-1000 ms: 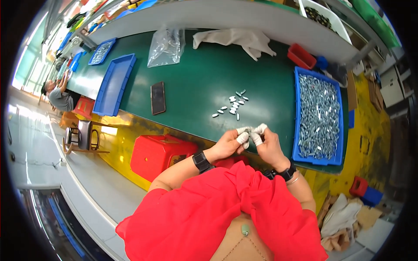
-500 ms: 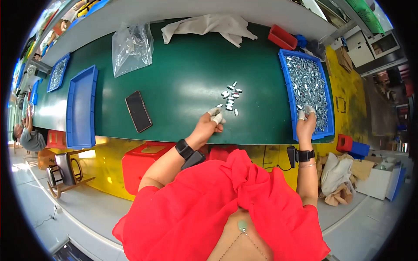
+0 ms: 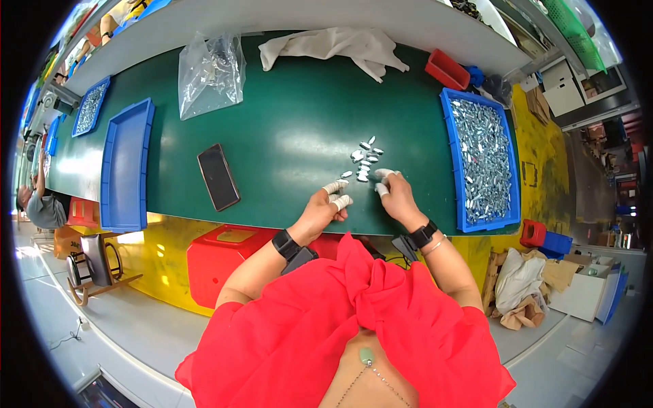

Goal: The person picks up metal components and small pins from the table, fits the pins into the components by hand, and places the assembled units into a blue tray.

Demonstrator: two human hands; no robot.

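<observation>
Small silver parts [image 3: 365, 161] lie in a little pile on the green desk [image 3: 286, 143], just in front of both hands. The right hand [image 3: 396, 194] has white caps on its fingertips [image 3: 382, 174], and those tips touch the near edge of the pile. The picture is too small to tell if it has pinched a part or not. The left hand [image 3: 321, 211] rests on the desk just beside the pile, with white caps on its fingers too. Its fingers are bent in a loose curl and it seems to hold nothing.

To the right is a blue tray [image 3: 481, 163] full of the same shiny parts. To the left a black phone [image 3: 218, 177] lies flat on the desk, well apart from the pile. Past it sits a long blue tray [image 3: 126, 166]. At the far side of the desk are a clear plastic bag [image 3: 211, 71] with parts in it and a crumpled white cloth [image 3: 333, 46]. A red bin [image 3: 228, 262] stands under the desk edge by the left arm.
</observation>
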